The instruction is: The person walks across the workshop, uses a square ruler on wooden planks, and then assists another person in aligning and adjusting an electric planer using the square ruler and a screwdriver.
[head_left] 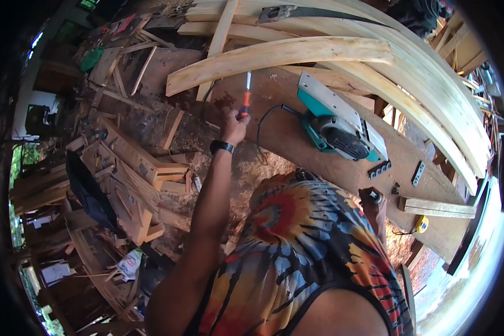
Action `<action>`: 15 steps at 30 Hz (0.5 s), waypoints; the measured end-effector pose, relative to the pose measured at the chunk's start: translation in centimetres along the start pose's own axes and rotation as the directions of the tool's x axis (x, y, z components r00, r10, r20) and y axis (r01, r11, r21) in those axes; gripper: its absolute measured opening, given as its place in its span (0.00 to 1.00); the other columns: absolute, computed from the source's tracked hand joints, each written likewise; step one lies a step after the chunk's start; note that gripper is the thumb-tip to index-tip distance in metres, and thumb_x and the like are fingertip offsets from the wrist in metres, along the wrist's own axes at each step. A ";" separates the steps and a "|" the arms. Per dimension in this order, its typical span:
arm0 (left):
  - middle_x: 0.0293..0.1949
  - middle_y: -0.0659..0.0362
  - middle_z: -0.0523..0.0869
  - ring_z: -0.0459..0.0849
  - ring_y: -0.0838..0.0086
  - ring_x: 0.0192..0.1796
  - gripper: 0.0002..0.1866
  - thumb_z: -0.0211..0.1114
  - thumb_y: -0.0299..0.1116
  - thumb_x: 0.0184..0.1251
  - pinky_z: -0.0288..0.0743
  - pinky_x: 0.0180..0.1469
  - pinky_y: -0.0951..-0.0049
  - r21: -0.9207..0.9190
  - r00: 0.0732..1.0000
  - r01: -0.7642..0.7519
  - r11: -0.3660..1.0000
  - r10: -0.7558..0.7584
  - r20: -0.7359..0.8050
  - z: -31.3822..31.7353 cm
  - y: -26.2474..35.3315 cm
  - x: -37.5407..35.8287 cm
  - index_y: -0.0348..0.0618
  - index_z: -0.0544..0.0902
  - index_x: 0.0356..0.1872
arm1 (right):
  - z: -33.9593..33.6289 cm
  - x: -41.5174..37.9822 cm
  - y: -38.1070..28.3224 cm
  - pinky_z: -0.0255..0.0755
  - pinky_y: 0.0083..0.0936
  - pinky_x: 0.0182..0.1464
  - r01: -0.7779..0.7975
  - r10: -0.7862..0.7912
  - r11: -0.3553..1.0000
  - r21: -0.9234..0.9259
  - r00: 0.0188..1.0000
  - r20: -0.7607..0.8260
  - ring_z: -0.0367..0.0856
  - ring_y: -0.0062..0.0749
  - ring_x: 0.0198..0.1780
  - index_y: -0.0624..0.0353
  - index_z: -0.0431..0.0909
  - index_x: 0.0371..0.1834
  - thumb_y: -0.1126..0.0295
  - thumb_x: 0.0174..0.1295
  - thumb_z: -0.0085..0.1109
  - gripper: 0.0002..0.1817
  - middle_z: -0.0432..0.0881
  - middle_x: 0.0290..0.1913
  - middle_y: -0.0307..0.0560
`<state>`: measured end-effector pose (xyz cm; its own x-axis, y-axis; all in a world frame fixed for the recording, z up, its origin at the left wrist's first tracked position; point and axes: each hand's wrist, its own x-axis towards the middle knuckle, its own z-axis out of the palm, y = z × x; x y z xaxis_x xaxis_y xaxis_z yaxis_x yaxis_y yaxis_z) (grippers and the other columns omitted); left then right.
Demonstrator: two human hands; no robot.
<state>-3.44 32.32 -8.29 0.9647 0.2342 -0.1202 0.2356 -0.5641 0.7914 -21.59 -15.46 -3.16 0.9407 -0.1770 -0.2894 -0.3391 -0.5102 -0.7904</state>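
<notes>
My left hand (233,126), with a dark band on its wrist, is closed around the handle of an orange screwdriver (246,101). The screwdriver's blade points away from me, toward a long curved board (280,56). On the workbench, a teal electric planer (341,126) lies to the right of that hand, its flat metal base turned up and its cord looping left. My right hand (372,201) is low beside my body at the bench's near edge, closed around a small object with a shiny round end that I cannot make out.
Long boards (420,95) are stacked across the back and right. A black power strip (418,173), a short wood block (438,208) and a yellow tape measure (421,224) lie at right. Wooden frames (134,157) and shavings fill the left. A handsaw (319,14) rests on the boards.
</notes>
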 end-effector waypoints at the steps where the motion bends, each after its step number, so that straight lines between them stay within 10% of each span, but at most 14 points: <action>1: 0.38 0.50 0.86 0.85 0.59 0.42 0.16 0.73 0.39 0.60 0.76 0.46 0.60 0.041 0.997 0.053 0.998 -0.055 0.045 0.3 -0.1 -0.2 0.39 0.81 0.40 | -0.2 0.2 1.4 0.73 0.29 0.27 0.173 -0.169 0.972 -0.162 0.985 0.037 0.83 0.29 0.22 0.65 0.82 0.30 0.70 0.60 0.65 0.08 0.84 0.22 0.51; 2: 0.38 0.50 0.86 0.85 0.59 0.41 0.16 0.73 0.39 0.60 0.76 0.45 0.60 0.077 0.998 0.035 0.996 -0.038 0.042 0.7 -0.2 -0.3 0.39 0.81 0.40 | -0.6 0.5 2.6 0.74 0.30 0.26 0.338 -0.323 0.888 -0.311 0.941 0.102 0.84 0.31 0.22 0.65 0.83 0.30 0.70 0.59 0.65 0.08 0.84 0.22 0.51; 4: 0.38 0.51 0.87 0.85 0.60 0.40 0.16 0.73 0.39 0.60 0.76 0.45 0.61 0.147 1.000 -0.004 0.989 0.000 0.030 2.0 -1.6 0.3 0.39 0.81 0.41 | -1.1 0.3 0.9 0.76 0.30 0.26 -0.083 0.088 0.985 -0.151 0.996 0.030 0.85 0.33 0.23 0.65 0.83 0.30 0.70 0.58 0.65 0.08 0.85 0.23 0.51; 9: 0.47 0.46 0.85 0.84 0.59 0.51 0.21 0.75 0.28 0.55 0.76 0.53 0.58 0.096 0.995 -0.095 0.991 0.093 0.022 4.4 -0.8 1.2 0.39 0.80 0.50 | -2.4 1.8 4.7 0.74 0.27 0.23 -0.089 0.100 0.952 -0.291 0.995 0.024 0.83 0.28 0.20 0.67 0.84 0.32 0.74 0.54 0.63 0.07 0.84 0.21 0.49; 12: 0.49 0.45 0.83 0.83 0.57 0.51 0.26 0.75 0.30 0.55 0.74 0.56 0.59 0.020 0.942 -0.187 0.982 0.185 -0.281 6.9 -3.0 0.9 0.39 0.77 0.55 | -2.0 2.3 4.3 0.76 0.27 0.24 -0.045 0.047 0.930 -0.364 0.999 -0.004 0.83 0.29 0.19 0.66 0.84 0.30 0.72 0.53 0.65 0.07 0.83 0.20 0.49; 15: 0.49 0.45 0.82 0.81 0.54 0.53 0.27 0.74 0.32 0.57 0.73 0.58 0.59 0.106 0.935 0.010 0.994 0.028 -0.353 3.8 1.0 -3.0 0.37 0.75 0.57 | -1.6 3.1 1.2 0.76 0.27 0.24 -0.176 0.185 0.948 -0.267 0.983 0.009 0.82 0.29 0.17 0.68 0.82 0.35 0.72 0.52 0.65 0.10 0.82 0.19 0.50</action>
<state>-5.63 28.02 -9.46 0.8672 0.4830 0.1214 0.2567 -0.6425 0.7220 -19.08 -17.98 -4.17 0.8615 -0.2610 -0.4356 -0.4851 -0.6767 -0.5539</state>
